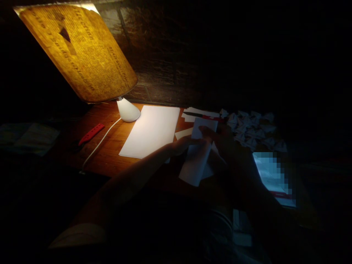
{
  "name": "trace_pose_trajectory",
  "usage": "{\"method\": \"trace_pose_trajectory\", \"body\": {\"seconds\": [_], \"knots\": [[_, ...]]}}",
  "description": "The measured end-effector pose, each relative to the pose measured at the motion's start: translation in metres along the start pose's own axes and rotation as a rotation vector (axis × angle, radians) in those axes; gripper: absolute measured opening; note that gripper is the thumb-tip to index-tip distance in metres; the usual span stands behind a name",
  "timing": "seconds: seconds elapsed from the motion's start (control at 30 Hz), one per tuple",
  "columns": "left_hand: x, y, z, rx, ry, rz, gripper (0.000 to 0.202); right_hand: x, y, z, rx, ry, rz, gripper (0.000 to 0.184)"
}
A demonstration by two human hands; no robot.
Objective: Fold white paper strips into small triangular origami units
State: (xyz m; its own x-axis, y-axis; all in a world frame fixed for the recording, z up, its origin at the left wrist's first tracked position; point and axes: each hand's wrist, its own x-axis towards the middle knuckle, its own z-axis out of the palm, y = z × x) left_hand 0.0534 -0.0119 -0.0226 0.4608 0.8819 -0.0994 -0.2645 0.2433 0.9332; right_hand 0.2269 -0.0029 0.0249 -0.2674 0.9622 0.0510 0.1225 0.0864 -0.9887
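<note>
A folded sheet of white paper (pixel 200 157) is raised over the table, its long side running toward me. My left hand (pixel 183 145) grips its left edge, thumb lying across the front. From the right, my right hand (pixel 216 136) pinches the upper part, with the thumb on the paper; its other fingers are lost in shadow. Beneath lies another pale piece of paper (pixel 210 170), partly hidden. A stack of blank white sheets (pixel 154 128) rests left of my hands. Several small folded paper shapes (pixel 247 128) sit at the right back.
A lamp (pixel 128 111) with a lit yellow printed shade stands at the back left, its white cord crossing the table (pixel 110 145). A red-handled tool (pixel 92 134) lies left. Behind my hands are paper strips and a dark pen-like tool (pixel 196 114). A glowing screen (pixel 265 176) is at right.
</note>
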Motion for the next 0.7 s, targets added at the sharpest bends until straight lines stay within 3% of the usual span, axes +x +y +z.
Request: {"method": "trace_pose_trajectory", "body": {"seconds": [0.5, 0.7], "knots": [[-0.0053, 0.0043, 0.0096, -0.001, 0.044, -0.087, 0.04, -0.0004, 0.0023, 0.0035, 0.096, 0.012, 0.032, 0.031], [-0.0046, 0.0026, 0.0082, 0.014, 0.035, -0.062, 0.049, -0.0037, 0.0007, 0.005, 0.091, 0.001, 0.054, 0.03]]}}
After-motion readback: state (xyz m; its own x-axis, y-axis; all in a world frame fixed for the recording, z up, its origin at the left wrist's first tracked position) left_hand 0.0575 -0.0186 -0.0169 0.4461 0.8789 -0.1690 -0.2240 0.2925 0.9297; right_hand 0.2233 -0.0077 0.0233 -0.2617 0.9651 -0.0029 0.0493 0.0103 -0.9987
